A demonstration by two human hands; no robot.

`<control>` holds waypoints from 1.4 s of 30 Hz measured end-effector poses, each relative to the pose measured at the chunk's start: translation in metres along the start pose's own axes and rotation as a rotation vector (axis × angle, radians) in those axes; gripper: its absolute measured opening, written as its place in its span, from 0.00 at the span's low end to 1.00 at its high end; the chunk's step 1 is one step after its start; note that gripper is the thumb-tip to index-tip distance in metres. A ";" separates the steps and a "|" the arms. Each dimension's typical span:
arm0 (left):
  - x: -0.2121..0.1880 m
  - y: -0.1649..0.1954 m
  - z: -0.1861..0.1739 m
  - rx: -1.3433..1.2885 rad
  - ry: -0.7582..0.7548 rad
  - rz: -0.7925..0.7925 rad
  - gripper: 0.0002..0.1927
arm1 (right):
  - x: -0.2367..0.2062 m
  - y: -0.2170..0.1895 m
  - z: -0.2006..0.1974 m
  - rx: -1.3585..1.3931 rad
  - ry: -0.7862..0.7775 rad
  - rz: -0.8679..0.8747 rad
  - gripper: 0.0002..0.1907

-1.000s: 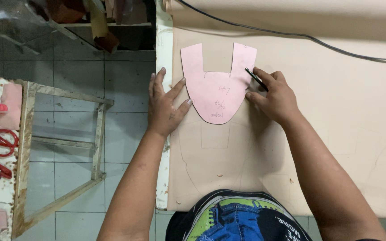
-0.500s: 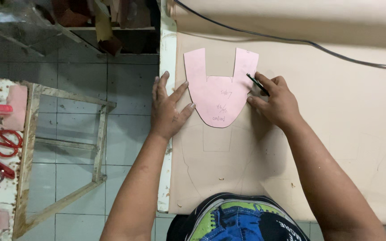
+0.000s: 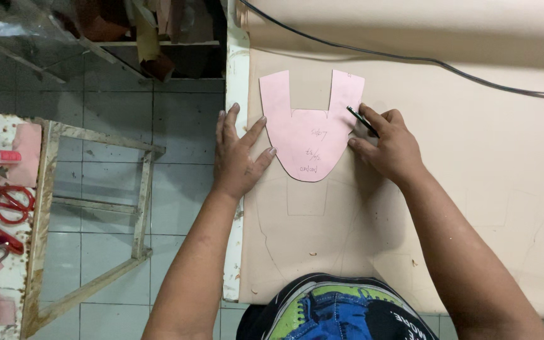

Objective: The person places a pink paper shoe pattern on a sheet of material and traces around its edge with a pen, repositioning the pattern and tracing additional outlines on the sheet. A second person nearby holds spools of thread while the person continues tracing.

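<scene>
Flatly pinned pink U-shaped card pattern [image 3: 308, 141] on smooth tan sheet [image 3: 473, 164], left hand [image 3: 237, 157], right hand [image 3: 388, 146] with pen [image 3: 362, 120].

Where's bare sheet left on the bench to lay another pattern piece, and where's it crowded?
Free: the tan sheet right of the right hand, below the black cable; also the strip between the pink template and the person's body. Crowded: around the template, with the left hand pressing it and the pen at its edge.

Left hand [image 3: 237, 154] flat, fingers spread, right hand [image 3: 388, 148] curled, both forearms extended
</scene>
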State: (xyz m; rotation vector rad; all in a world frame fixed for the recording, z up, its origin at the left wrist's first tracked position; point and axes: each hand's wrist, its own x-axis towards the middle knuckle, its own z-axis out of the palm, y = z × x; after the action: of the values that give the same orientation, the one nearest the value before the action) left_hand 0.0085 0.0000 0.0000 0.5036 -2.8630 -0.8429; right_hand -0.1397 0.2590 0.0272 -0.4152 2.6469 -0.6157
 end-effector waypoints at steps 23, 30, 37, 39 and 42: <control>-0.021 0.101 0.115 0.712 -0.026 0.237 0.20 | 0.004 -0.110 0.005 -0.013 -0.234 -0.743 0.11; -0.026 0.102 0.129 0.639 -0.144 0.259 0.17 | 0.009 -0.107 0.024 -0.235 -0.295 -0.750 0.11; -0.020 0.101 0.126 0.419 -0.092 0.196 0.17 | 0.010 -0.106 0.028 -0.195 -0.194 -0.860 0.08; -0.015 0.099 0.119 0.204 0.051 0.112 0.18 | 0.019 -0.111 0.031 -0.231 -0.107 -0.888 0.08; -0.005 0.094 0.097 0.149 0.047 0.081 0.20 | 0.043 -0.122 0.033 -0.293 0.022 -0.905 0.09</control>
State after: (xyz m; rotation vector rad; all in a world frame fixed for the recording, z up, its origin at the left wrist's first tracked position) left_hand -0.0328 0.1248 -0.0303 0.4139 -2.8943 -0.6005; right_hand -0.1400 0.1270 0.0445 -1.7342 2.4653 -0.4529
